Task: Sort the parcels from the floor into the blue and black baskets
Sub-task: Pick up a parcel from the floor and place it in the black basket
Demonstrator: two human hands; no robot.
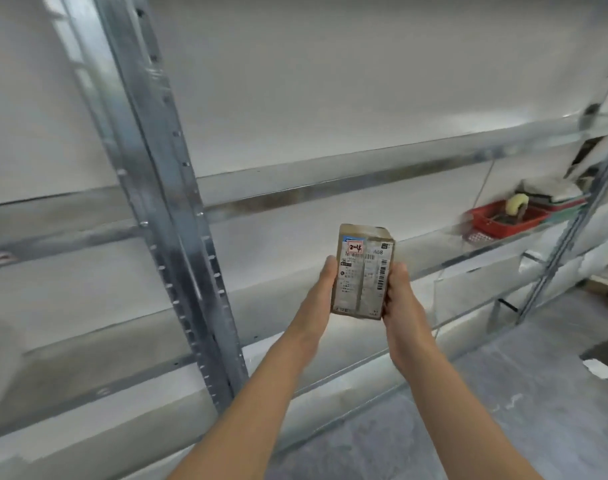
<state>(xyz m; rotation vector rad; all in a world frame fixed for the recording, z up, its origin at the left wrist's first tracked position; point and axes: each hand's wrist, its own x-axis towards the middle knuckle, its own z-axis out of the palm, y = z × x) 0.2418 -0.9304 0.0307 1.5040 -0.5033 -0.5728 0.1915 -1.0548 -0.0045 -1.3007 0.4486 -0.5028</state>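
Observation:
A small brown cardboard parcel (362,271) with a white shipping label and a red-marked sticker reading "2-4" is held upright in front of me, in the middle of the view. My left hand (321,292) holds its left side. My right hand (399,296) grips its right side, thumb over the front edge. The parcel hangs in the air before a metal shelving unit. No blue or black basket is in view.
A grey steel upright (170,209) and long shelf boards (330,174) fill the view. A red plastic basket (503,220) with a tape roll sits on a shelf at the right. Grey floor (503,393) lies below right, with a dark mat at the edge.

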